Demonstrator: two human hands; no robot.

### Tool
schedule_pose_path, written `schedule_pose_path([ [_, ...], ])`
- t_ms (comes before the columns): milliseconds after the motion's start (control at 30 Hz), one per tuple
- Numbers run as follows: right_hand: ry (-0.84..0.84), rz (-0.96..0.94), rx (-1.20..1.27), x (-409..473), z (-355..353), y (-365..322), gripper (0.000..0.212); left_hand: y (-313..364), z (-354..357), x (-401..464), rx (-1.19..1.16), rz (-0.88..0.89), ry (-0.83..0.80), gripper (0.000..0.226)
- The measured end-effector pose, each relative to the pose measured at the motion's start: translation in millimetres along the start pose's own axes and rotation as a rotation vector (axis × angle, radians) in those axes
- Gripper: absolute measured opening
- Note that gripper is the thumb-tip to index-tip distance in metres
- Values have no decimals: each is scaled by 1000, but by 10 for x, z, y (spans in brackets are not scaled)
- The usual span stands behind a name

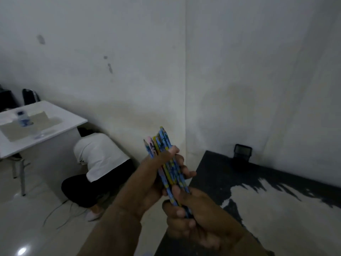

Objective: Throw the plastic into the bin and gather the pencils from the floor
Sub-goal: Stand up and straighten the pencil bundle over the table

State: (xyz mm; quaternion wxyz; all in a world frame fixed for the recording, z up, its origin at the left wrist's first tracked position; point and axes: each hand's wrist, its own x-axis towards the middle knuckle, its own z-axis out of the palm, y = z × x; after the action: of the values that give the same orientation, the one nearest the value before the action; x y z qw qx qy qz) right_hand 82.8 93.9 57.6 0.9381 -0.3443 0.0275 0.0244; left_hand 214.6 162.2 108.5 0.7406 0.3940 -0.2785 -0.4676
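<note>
A bundle of several pencils (162, 145), mostly blue with yellow and pink ones, stands nearly upright in front of me with the sharpened tips up. My left hand (156, 174) is wrapped around the middle of the bundle. My right hand (188, 215) grips the lower ends from below. Both hands hold the pencils in the air above the floor, close to the corner of a dark table. No bin and no plastic are in view.
A dark, worn table (258, 191) with a small black holder (242, 154) stands on the right against the wall. A white desk (55, 126) with a water bottle (23, 118) is at left. Beside it another person (99, 163) crouches on the floor near cables (60, 213).
</note>
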Motion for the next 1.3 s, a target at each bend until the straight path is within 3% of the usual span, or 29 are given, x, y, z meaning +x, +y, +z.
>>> schedule_pose_path([
  [267, -107, -124, -84, -18, 786, -1342, 26, 1149, 973, 729, 36, 39, -208, 38],
  [467, -234, -157, -22, -25, 807, -1896, 27, 1450, 1358, 1127, 63, 39, -363, 64],
  [600, -316, -142, 66, -59, 655, -2148, 27, 1428, 1571, 1399, 74, 55, -355, 49],
  [667, -328, -138, 92, -58, 568, -2271, 28, 1407, 1692, 1542, 129, 61, -248, 47],
  [733, -201, -164, -37, -96, 465, -2396, 36, 1350, 1795, 1676, 219, 89, -108, 47],
  [833, 182, -191, -396, -210, 299, -2539, 53, 1226, 1886, 1828, 340, 173, 56, 46],
  [933, 372, -300, -585, -265, 156, -2521, 39, 1059, 1862, 1923, 471, 285, 204, 45],
  [1033, 541, -428, -788, -220, 161, -2368, 32, 883, 1851, 1948, 430, 264, 229, 46],
  [1100, 602, -472, -884, -231, 171, -2306, 17, 802, 1847, 1973, 395, 209, 171, 43],
  [1300, 450, -454, -518, -503, 66, -2278, 12, 713, 1777, 2031, 354, -21, -366, 10],
])
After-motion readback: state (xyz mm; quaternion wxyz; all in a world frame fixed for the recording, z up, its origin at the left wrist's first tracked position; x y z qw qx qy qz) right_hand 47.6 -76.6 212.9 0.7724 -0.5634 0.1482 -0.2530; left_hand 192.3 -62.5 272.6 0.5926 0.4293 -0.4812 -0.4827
